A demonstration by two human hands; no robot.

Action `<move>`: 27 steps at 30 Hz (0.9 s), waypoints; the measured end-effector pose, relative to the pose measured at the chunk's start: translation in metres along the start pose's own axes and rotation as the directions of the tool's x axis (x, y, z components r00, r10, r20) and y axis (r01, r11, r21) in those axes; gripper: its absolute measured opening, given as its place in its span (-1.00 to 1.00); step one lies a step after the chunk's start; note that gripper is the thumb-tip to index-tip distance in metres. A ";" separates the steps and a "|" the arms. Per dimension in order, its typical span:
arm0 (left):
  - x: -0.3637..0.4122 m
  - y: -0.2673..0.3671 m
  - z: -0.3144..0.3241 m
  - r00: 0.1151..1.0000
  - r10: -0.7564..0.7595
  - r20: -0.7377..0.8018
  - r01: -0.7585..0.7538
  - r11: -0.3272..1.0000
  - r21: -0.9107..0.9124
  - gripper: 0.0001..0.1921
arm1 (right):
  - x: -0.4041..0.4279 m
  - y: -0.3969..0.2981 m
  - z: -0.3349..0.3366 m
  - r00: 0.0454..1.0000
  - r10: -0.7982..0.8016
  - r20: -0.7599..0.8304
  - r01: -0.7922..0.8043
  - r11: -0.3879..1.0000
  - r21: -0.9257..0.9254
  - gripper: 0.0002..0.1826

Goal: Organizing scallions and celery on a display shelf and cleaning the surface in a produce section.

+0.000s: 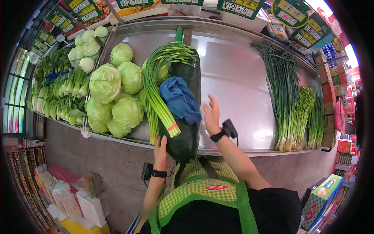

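A long dark green winter melon [182, 143] lies on the metal display counter [233, 87], its near end sticking out over the front edge. Against the left side of that near end rests my left hand [160, 152], beside the cut ends of the garlic scapes. Two banded bunches of garlic scapes [157, 102] curve over and beside the melon. On the melon also lies a crumpled blue cloth [179, 99]. My right hand [211, 114] is just right of the melon and cloth, above the bare metal, fingers apart and holding nothing.
Green cabbages [105, 83] are piled left of the melon. Further left stand leafy greens [76, 82] beyond a divider. Long scallions [285, 111] and celery [305, 111] lie at the right. Price signs [239, 7] hang along the back. A box [321, 199] stands at the lower right.
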State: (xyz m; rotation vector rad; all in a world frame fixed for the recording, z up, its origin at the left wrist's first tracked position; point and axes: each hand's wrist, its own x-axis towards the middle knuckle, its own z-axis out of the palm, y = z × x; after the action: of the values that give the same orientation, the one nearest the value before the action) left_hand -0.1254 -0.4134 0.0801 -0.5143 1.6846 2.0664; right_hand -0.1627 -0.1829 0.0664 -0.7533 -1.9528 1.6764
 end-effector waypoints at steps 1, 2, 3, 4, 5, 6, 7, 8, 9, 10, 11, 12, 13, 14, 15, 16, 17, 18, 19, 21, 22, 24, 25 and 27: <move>-0.004 0.000 -0.001 0.997 0.015 -0.078 -0.010 0.998 0.067 -0.47 | 0.017 -0.027 0.011 0.989 -0.133 0.062 0.132 0.991 0.010 -0.54; -0.008 0.002 -0.004 0.991 -0.013 -0.130 0.027 0.994 0.105 -0.50 | 0.032 -0.051 0.018 0.929 -0.306 0.207 0.334 0.935 -0.120 -0.52; -0.021 0.019 0.015 0.977 -0.012 -0.212 0.025 0.998 0.058 -0.55 | 0.041 -0.066 0.028 0.867 -0.372 0.331 0.433 0.891 -0.136 -0.45; -0.024 0.020 0.020 0.967 0.074 -0.243 -0.040 0.989 0.143 -0.57 | 0.044 -0.046 0.045 0.777 -0.518 0.357 0.610 0.761 -0.222 -0.38; -0.026 0.019 0.015 0.946 0.159 -0.282 -0.097 0.970 0.223 -0.60 | 0.033 -0.065 0.047 0.824 -0.232 0.516 0.497 0.733 -0.464 -0.35; -0.028 0.020 0.017 0.937 0.252 -0.241 -0.188 0.947 0.259 -0.62 | 0.038 -0.051 0.053 0.821 -0.242 0.518 0.490 0.764 -0.420 -0.37; -0.031 0.024 0.026 0.918 0.340 -0.204 -0.276 0.917 0.288 -0.65 | 0.044 -0.047 0.056 0.835 -0.190 0.517 0.402 0.851 -0.337 -0.41; -0.038 0.028 0.038 0.899 0.382 -0.215 -0.297 0.891 0.342 -0.66 | 0.050 -0.036 0.042 0.853 -0.218 0.474 0.348 0.915 -0.205 -0.45; -0.040 0.027 0.046 0.870 0.445 -0.213 -0.364 0.870 0.332 -0.65 | 0.055 -0.030 0.033 0.868 -0.247 0.430 0.298 0.953 -0.055 -0.49; -0.041 0.025 0.050 0.859 0.463 -0.218 -0.379 0.861 0.338 -0.62 | 0.052 -0.035 0.010 0.884 -0.285 0.369 0.292 0.956 0.039 -0.52; -0.041 0.022 0.054 0.847 0.481 -0.227 -0.394 0.853 0.342 -0.59 | 0.043 -0.039 -0.024 0.896 -0.320 0.307 0.292 0.947 0.132 -0.55; -0.041 0.018 0.058 0.852 0.476 -0.217 -0.391 0.855 0.340 -0.59 | 0.034 -0.030 -0.059 0.913 -0.346 0.216 0.335 0.938 0.085 -0.55; -0.041 0.014 0.061 0.855 0.491 -0.168 -0.379 0.812 0.444 -0.56 | 0.022 -0.019 -0.096 0.919 -0.373 0.127 0.372 0.928 0.034 -0.54; -0.042 0.011 0.064 0.857 0.501 -0.122 -0.366 0.757 0.542 -0.53 | 0.008 -0.012 -0.135 0.959 -0.272 0.084 0.273 0.962 0.004 -0.48; -0.046 0.011 0.068 0.854 0.513 -0.084 -0.352 0.690 0.633 -0.48 | -0.003 0.013 -0.172 0.970 -0.239 0.050 0.243 0.965 -0.100 -0.47; -0.051 0.009 0.073 0.848 0.526 -0.073 -0.365 0.678 0.638 -0.48 | -0.013 0.039 -0.209 0.988 -0.151 0.024 0.153 0.955 -0.254 -0.43; -0.057 0.009 0.076 0.840 0.539 -0.062 -0.377 0.662 0.647 -0.47 | -0.021 0.064 -0.240 0.998 -0.064 -0.013 0.054 0.917 -0.394 -0.38; -0.064 0.012 0.077 0.871 0.482 -0.097 -0.346 0.740 0.577 -0.47 | -0.025 0.084 -0.264 0.998 0.027 -0.052 -0.048 0.888 -0.457 -0.31; -0.062 0.001 0.067 0.858 0.480 -0.182 -0.296 0.752 0.589 -0.50 | -0.025 0.105 -0.284 0.989 0.112 -0.097 -0.146 0.845 -0.515 -0.24; -0.061 -0.011 0.057 0.869 0.431 -0.242 -0.263 0.817 0.512 -0.52 | -0.020 0.187 -0.308 0.930 0.243 -0.277 -0.367 0.683 -0.632 -0.11; -0.063 -0.015 0.053 0.863 0.417 -0.284 -0.235 0.831 0.504 -0.53 | 0.000 0.163 -0.289 0.851 0.392 -0.349 -0.511 0.466 -0.723 -0.10; -0.071 -0.024 0.035 0.795 0.449 -0.407 -0.156 0.801 0.579 -0.55 | 0.049 0.191 -0.268 0.913 0.163 -0.373 -0.399 0.547 -0.736 -0.09; -0.073 -0.021 0.034 0.788 0.453 -0.417 -0.147 0.796 0.587 -0.55 | 0.087 0.190 -0.259 0.920 0.125 -0.372 -0.375 0.562 -0.738 -0.08; -0.079 -0.007 0.040 0.722 0.178 -0.668 0.069 0.943 0.325 -0.55 | 0.165 0.196 -0.246 0.920 0.079 -0.384 -0.352 0.596 -0.722 -0.08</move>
State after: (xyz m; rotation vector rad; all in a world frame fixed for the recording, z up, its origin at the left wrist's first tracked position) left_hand -0.0556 -0.3797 0.1246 -1.2501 2.4280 1.6459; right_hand -0.1029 0.1304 -0.0905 -1.5263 -2.3882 0.6227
